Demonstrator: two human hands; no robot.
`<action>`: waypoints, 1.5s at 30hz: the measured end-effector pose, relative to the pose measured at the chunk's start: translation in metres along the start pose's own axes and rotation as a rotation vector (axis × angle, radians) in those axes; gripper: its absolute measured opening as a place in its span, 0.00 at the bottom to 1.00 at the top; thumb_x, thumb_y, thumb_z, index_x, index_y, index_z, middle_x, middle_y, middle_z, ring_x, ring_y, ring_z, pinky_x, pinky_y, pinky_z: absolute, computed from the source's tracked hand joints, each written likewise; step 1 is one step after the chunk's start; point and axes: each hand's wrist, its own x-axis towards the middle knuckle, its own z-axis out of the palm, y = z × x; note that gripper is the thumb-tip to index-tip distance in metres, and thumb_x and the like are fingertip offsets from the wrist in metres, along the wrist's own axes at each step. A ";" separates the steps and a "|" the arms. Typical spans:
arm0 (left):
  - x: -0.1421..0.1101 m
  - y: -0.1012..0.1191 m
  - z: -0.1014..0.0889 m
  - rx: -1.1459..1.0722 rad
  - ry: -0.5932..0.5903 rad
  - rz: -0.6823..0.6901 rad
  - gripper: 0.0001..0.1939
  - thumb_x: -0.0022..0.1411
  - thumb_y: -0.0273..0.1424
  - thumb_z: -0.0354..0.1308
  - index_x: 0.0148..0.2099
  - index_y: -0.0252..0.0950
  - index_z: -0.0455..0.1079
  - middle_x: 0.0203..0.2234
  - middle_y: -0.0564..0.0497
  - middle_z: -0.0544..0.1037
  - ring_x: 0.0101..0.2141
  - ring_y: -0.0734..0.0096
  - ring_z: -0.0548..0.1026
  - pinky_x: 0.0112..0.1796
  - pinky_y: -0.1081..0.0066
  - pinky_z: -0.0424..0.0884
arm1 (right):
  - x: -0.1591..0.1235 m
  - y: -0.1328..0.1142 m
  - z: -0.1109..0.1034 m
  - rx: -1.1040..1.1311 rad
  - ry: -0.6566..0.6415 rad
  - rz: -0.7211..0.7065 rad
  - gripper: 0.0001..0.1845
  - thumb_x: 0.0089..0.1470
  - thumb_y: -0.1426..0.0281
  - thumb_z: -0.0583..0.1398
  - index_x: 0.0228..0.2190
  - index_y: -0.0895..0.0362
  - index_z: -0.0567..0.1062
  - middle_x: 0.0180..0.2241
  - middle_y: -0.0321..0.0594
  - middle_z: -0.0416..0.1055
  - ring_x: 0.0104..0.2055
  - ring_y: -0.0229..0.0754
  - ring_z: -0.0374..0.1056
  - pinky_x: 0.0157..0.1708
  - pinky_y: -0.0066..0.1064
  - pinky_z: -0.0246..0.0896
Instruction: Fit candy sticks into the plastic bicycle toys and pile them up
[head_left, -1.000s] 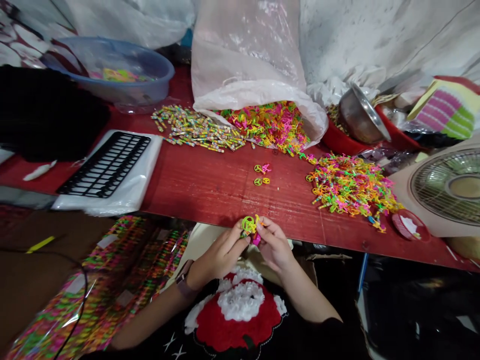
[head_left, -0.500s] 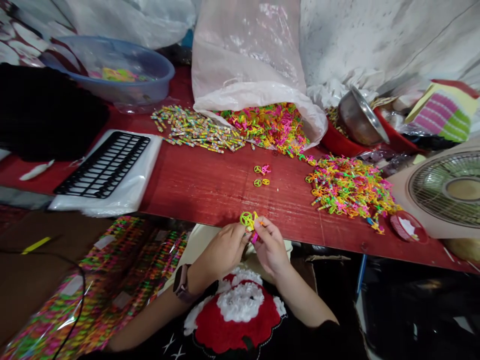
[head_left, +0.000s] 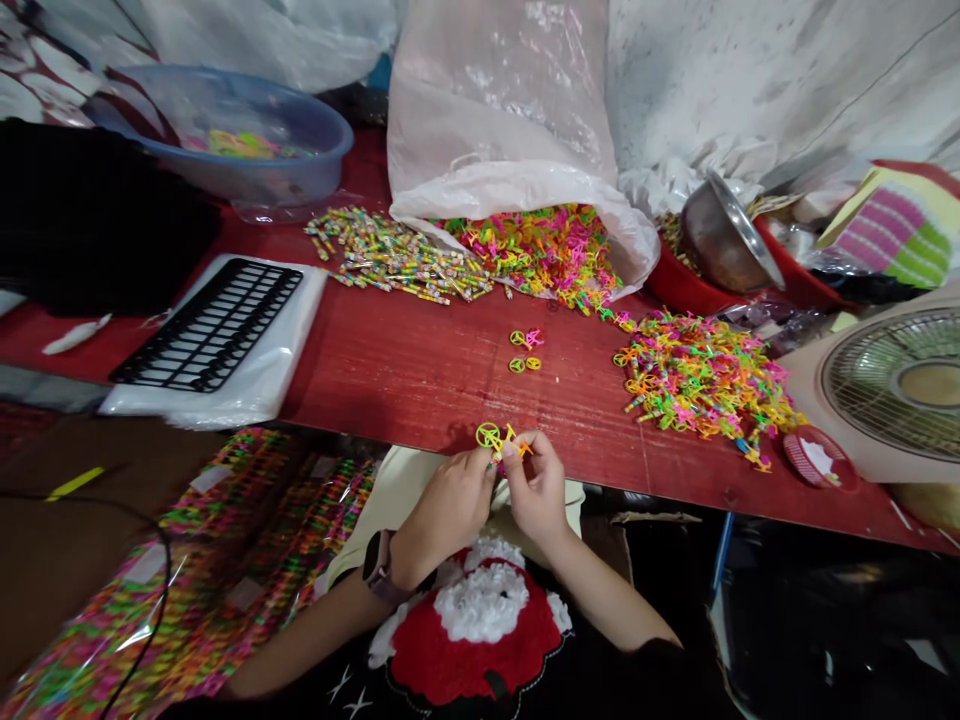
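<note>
Close to the table's front edge, my left hand (head_left: 454,502) pinches a small plastic toy bicycle (head_left: 488,436) with a yellow-green wheel and a yellow frame. My right hand (head_left: 538,488) is closed on the same toy's right side, thumb against forefinger, where an orange bit sticks out. Fingertips hide the toy's lower part. Beyond the hands lie a pink toy bicycle part (head_left: 533,339) beside a loose wheel (head_left: 517,339), and two more wheels (head_left: 525,365) just nearer.
A white sack (head_left: 502,110) spills bright plastic parts (head_left: 555,245) at the back. Patterned little tubes (head_left: 405,255) lie left of it, a pile of colourful toys (head_left: 705,380) right. A fan (head_left: 900,390), blue basin (head_left: 225,170) and black racks (head_left: 210,325) on plastic bags surround.
The toy has shifted slightly left in my fingers. My right hand has turned a little, and the pink piece seen under the toy is now mostly hidden.
</note>
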 end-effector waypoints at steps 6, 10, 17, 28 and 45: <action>0.007 -0.003 0.000 -0.161 -0.019 -0.015 0.11 0.74 0.29 0.43 0.48 0.37 0.66 0.40 0.42 0.81 0.43 0.54 0.80 0.42 0.60 0.73 | 0.007 -0.002 -0.016 -0.131 -0.102 -0.107 0.10 0.64 0.61 0.62 0.34 0.54 0.71 0.32 0.36 0.68 0.34 0.40 0.64 0.36 0.32 0.60; 0.011 -0.003 -0.001 -0.169 -0.001 0.036 0.12 0.76 0.33 0.42 0.46 0.37 0.66 0.40 0.42 0.81 0.43 0.55 0.80 0.43 0.60 0.72 | 0.015 -0.011 -0.021 0.070 -0.182 0.047 0.14 0.63 0.58 0.64 0.32 0.55 0.72 0.29 0.35 0.69 0.31 0.38 0.64 0.33 0.31 0.60; 0.013 -0.007 -0.002 -0.141 0.044 0.063 0.11 0.76 0.31 0.42 0.45 0.37 0.66 0.37 0.42 0.80 0.40 0.56 0.79 0.41 0.61 0.72 | 0.021 -0.012 -0.016 0.136 -0.171 0.108 0.19 0.60 0.53 0.65 0.30 0.55 0.72 0.26 0.34 0.70 0.27 0.37 0.64 0.30 0.29 0.60; 0.028 -0.016 -0.011 -0.115 0.030 0.111 0.15 0.77 0.38 0.43 0.54 0.35 0.65 0.45 0.40 0.79 0.47 0.56 0.78 0.47 0.59 0.73 | 0.044 -0.018 -0.030 -0.143 -0.057 -0.111 0.15 0.61 0.56 0.63 0.32 0.55 0.73 0.30 0.38 0.73 0.32 0.41 0.69 0.35 0.32 0.65; 0.224 -0.138 -0.105 0.569 0.277 -0.179 0.23 0.74 0.40 0.50 0.66 0.38 0.64 0.63 0.33 0.65 0.60 0.40 0.64 0.56 0.42 0.64 | 0.185 -0.027 -0.090 -0.918 0.270 -0.384 0.16 0.57 0.61 0.60 0.46 0.55 0.72 0.47 0.52 0.71 0.53 0.57 0.66 0.57 0.52 0.61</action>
